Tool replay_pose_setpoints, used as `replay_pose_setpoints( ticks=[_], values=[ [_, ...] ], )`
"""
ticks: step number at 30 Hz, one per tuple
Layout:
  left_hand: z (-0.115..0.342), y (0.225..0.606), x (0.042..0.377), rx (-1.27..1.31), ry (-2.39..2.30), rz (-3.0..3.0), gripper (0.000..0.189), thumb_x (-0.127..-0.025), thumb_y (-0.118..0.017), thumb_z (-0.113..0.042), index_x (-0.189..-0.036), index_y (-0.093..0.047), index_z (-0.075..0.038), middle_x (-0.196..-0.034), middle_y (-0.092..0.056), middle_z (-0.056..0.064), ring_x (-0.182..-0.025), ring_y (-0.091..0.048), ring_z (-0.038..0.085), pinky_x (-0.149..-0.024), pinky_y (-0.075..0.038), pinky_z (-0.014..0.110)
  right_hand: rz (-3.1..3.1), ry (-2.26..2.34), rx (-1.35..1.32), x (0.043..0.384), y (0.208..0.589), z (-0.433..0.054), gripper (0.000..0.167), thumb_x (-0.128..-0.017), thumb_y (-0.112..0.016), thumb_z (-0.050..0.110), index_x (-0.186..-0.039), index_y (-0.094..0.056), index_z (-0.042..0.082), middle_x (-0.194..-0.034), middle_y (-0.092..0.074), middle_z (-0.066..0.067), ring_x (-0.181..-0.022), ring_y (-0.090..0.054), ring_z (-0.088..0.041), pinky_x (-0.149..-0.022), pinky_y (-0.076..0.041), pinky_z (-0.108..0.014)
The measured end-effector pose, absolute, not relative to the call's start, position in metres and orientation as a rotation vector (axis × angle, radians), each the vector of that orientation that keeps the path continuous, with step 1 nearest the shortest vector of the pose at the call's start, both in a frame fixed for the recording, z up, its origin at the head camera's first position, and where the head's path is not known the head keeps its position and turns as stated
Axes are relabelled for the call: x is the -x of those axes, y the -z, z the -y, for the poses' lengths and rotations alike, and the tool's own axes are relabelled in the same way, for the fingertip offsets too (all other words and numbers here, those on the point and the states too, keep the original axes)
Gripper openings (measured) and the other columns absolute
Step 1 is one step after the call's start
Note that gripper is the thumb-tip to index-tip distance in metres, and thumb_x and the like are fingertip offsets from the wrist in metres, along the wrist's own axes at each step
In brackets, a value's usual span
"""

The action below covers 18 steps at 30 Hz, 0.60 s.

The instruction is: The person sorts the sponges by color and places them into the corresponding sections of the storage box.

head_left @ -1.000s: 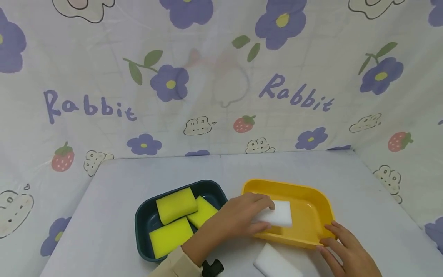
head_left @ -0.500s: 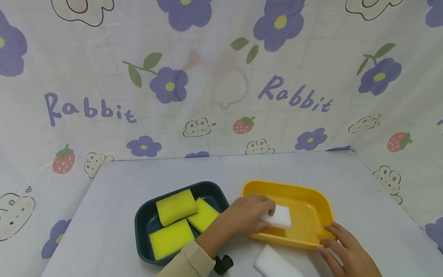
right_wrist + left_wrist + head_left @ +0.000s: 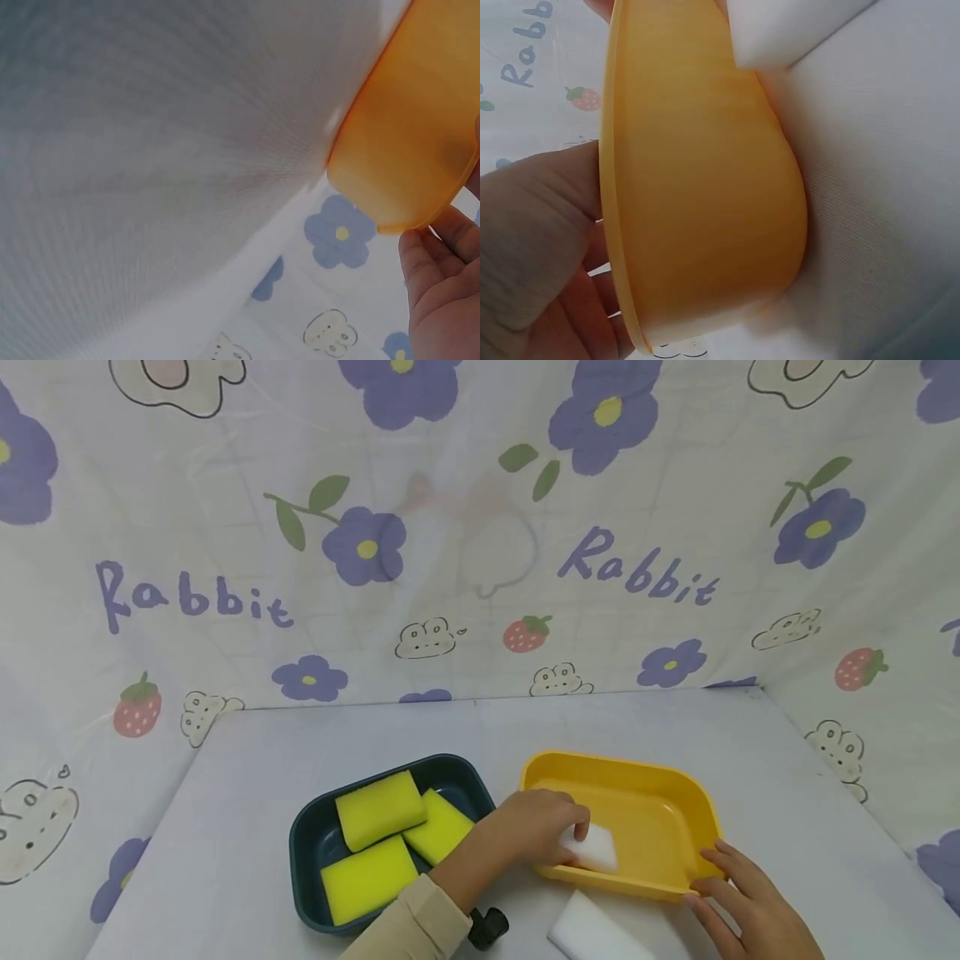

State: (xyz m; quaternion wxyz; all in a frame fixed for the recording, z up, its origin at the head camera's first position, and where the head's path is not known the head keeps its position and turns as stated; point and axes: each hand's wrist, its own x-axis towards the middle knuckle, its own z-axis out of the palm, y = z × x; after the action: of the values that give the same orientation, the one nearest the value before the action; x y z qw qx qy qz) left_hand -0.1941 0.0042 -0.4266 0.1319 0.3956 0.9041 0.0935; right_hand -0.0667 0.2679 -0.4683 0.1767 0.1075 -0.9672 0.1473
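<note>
In the head view, my left hand (image 3: 536, 827) reaches over the left side of a yellow tray (image 3: 663, 814). It holds a white sponge (image 3: 597, 849) low inside the tray, by the near-left wall; the fingers cover part of the sponge. My right hand (image 3: 757, 906) grips the tray's near-right corner at the rim. In the left wrist view, the tray's outer wall (image 3: 705, 172) hides most of the left fingers. The right wrist view has the right fingertips against the rim of the yellow tray (image 3: 412, 150). Another white sponge (image 3: 596, 931) lies on the table in front.
A dark green tray (image 3: 303, 860) stands at the left with three yellow sponges (image 3: 381, 810) inside. The left forearm passes over its near-right corner. A black clamp-like piece (image 3: 489, 928) is at the left wrist. Patterned cloth (image 3: 465, 552) hangs behind the white table (image 3: 360, 731).
My left hand has lowered the white sponge toward the near-left of the yellow tray, and the sponge has tilted. The right hand has stayed at the tray's corner.
</note>
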Motion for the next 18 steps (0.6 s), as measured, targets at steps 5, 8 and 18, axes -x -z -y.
replay_pose_setpoints(
  ticks=[5, 8, 18],
  values=[
    [-0.0070, 0.4268, 0.1956, -1.134, -0.221, -2.605, 0.024, -0.085, -0.083, -0.038, -0.089, -0.061, -0.027, -0.084, -0.053, -0.012, -0.076, -0.050, 0.008, -0.065, -0.043, 0.021, 2.723, -0.413, -0.320, 0.0666, 0.4684, -0.2681, 0.017, -0.083, -0.084, 0.032, -0.086, -0.071, 0.021, -0.126, -0.061, -0.007, -0.120, -0.054, -0.034, -0.086, -0.052, -0.058],
    [-0.0086, 0.4275, 0.1966, -1.104, -0.187, -2.585, 0.024, -0.085, -0.083, -0.035, -0.085, -0.061, -0.027, -0.080, -0.054, -0.012, -0.074, -0.050, 0.008, -0.064, -0.042, 0.022, 2.719, -0.417, -0.322, 0.0667, 0.4685, -0.2682, 0.017, -0.083, -0.084, 0.031, -0.086, -0.071, 0.021, -0.125, -0.061, -0.007, -0.120, -0.054, -0.034, -0.086, -0.052, -0.058],
    [-0.0102, 0.4267, 0.1936, -1.040, -0.166, -2.602, 0.026, -0.084, -0.084, -0.026, -0.075, -0.061, -0.024, -0.073, -0.055, -0.011, -0.070, -0.051, 0.008, -0.060, -0.042, 0.023, 2.743, -0.424, -0.298, 0.0667, 0.4678, -0.2676, 0.018, -0.084, -0.083, 0.034, -0.087, -0.071, 0.021, -0.127, -0.060, -0.008, -0.122, -0.053, -0.034, -0.088, -0.051, -0.058]
  ],
)
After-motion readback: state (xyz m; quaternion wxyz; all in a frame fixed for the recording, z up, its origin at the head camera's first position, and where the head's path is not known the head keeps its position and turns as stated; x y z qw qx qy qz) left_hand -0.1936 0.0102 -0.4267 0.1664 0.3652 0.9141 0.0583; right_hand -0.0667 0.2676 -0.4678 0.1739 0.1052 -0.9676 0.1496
